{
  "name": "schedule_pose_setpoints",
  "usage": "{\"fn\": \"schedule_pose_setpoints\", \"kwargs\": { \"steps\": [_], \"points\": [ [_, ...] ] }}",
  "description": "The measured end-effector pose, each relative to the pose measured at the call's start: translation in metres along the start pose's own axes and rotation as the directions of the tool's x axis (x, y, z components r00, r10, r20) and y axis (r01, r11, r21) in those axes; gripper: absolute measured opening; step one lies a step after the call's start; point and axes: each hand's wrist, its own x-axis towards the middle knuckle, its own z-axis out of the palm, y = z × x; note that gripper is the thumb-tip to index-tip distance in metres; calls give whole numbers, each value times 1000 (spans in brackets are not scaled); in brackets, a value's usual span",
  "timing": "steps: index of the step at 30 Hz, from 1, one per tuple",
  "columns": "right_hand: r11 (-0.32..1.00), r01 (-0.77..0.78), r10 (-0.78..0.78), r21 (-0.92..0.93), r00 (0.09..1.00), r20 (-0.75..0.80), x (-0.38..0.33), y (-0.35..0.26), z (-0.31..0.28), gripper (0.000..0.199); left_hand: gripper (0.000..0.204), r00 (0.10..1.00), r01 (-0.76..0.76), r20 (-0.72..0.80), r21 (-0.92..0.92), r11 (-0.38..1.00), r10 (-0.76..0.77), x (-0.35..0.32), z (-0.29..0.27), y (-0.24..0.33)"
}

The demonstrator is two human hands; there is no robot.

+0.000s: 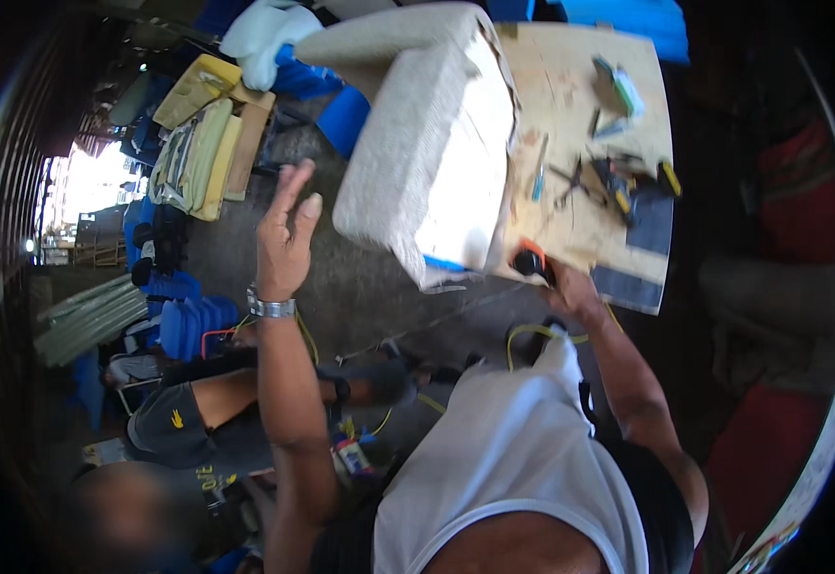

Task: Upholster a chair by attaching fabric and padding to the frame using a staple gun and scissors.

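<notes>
Upholstered cushions on the workbench: one, large and beige, far centre.
Workbenches: one, bare wood, far right.
Orange-and-black power tools: one, at the bench's near edge.
Hands of the wearer: two, left hand and right hand.
Wristwatches: one, metal.
Flat foam pads stacked: several, yellow-green, far left; exact number unclear.
Other people: one, near left.

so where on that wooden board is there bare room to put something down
The board is bare in its upper middle, between the upholstered cushion and the green-blue box. The lower edge just above the right hand is also fairly open. It is crowded at right centre, where hand tools lie in a heap.
</notes>
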Motion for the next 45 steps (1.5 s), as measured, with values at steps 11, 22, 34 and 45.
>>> {"fn": "schedule_pose_setpoints", "kwargs": {
  "steps": [11,22,34,45],
  "points": [
    [768,-281,237,-576,959,-153,-2,174,28,56,82,985,-162,57,659,734,165,-8,103,-30],
    [804,-543,507,-242,839,-197,49,131,60,35,37,879,97,379,-735,671,288,-2,19,-3],
    [688,-714,717,-132,696,-27,-68,67,179,42,48,741,-640,-544,-748,172,393,61,-96,-196],
    [639,-555,717,532,681,-151,15,-86,174,49,66,950,-244,42,-519,819,310,49,123,-292]
  ]
}}
